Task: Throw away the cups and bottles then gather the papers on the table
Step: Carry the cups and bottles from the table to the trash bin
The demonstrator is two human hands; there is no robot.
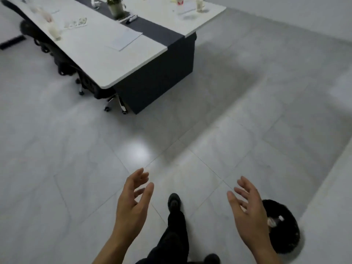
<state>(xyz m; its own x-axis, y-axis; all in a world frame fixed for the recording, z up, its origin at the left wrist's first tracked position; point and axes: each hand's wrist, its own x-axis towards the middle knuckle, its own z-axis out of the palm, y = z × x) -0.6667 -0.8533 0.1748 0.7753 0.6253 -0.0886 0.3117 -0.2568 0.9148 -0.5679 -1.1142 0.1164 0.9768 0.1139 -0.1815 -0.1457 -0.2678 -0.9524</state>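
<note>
My left hand [133,202] and my right hand [247,208] hang open and empty over the floor, far from the table. A black waste bin [283,235] stands on the floor just right of my right hand, with a clear bottle [274,221] lying inside it. The long white table [99,54] lies ahead at the upper left. On it are a sheet of paper [125,39], a crushed clear bottle [76,22], a pale cup [55,32], a red-labelled bottle [180,4] on paper and another cup [200,4].
A potted plant [116,7] and markers [130,18] sit on the table's dark centre strip [160,30]. Black wheeled office chairs [89,84] are tucked under the table's left side. Grey tiled floor stretches between me and the table. My dark-clothed leg [175,216] steps forward.
</note>
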